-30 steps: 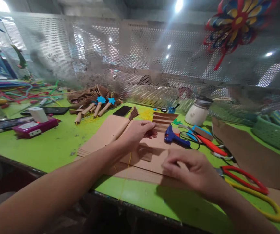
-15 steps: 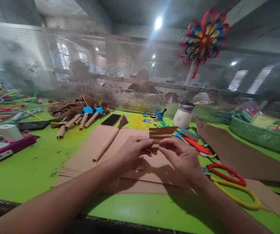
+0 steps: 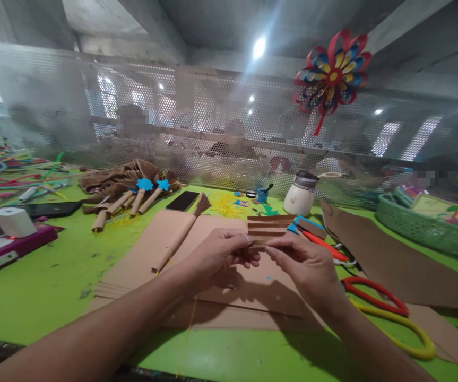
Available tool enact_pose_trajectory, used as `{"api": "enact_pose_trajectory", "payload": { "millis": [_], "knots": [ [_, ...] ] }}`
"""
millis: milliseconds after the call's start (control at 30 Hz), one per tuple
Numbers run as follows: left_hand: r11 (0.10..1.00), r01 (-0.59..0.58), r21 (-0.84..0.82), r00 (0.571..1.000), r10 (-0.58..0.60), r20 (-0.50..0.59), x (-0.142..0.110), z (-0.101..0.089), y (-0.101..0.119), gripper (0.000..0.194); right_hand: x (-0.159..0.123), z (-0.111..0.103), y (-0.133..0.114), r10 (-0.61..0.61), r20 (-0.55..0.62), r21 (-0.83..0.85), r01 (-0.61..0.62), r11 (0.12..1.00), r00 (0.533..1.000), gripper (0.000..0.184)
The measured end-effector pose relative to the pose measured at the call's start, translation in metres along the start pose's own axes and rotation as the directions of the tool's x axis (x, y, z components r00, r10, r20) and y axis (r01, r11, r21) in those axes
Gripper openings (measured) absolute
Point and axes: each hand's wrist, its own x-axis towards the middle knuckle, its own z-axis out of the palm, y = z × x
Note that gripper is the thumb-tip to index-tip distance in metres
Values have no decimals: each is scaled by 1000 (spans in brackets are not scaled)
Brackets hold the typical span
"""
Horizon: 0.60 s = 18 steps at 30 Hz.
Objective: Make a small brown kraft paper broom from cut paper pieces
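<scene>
Between my hands is a strip of brown paper point(image 3: 270, 225) with several parallel folds across it, like an accordion pleat. My left hand point(image 3: 229, 248) pinches its left side near the lower edge, fingers curled beneath. On the right side, my right hand point(image 3: 302, 259) grips the same edge between thumb and fingers. Below them lies a stack of brown paper sheets point(image 3: 133, 276). A rolled brown paper stem with a fringed, fanned top point(image 3: 179, 236) rests on that stack, left of my hands, with yellow thread around it.
Scissors with red and yellow handles point(image 3: 391, 313) lie by my right forearm. Behind are a white jar point(image 3: 299, 196), a phone point(image 3: 182, 201) and finished paper fans point(image 3: 143, 185). A green basket point(image 3: 420, 225) stands right, a purple power strip point(image 3: 17, 246) left.
The pleated paper shows more folds now and spreads wider above my fingers. Both hands keep their pinch on it; the whole view has shifted slightly.
</scene>
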Motion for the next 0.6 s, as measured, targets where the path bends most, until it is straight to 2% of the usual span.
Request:
{"api": "enact_pose_trajectory", "payload": {
  "millis": [233,300,400,600],
  "knots": [
    [997,-52,59,997,49,51,-4,5,3,31,6,-4,-3,105,7,177,-105,979,994,8],
    [982,-103,156,995,102,20,-4,9,5,30,7,-5,-2,149,19,238,-150,960,989,10],
    [938,-150,314,984,172,-45,-3,12,4,17,8,-3,-2,186,42,282,-191,940,982,12],
    [917,-135,375,972,195,-129,0,10,0,13,9,2,-2,245,70,311,-254,916,967,21]
  ]
}}
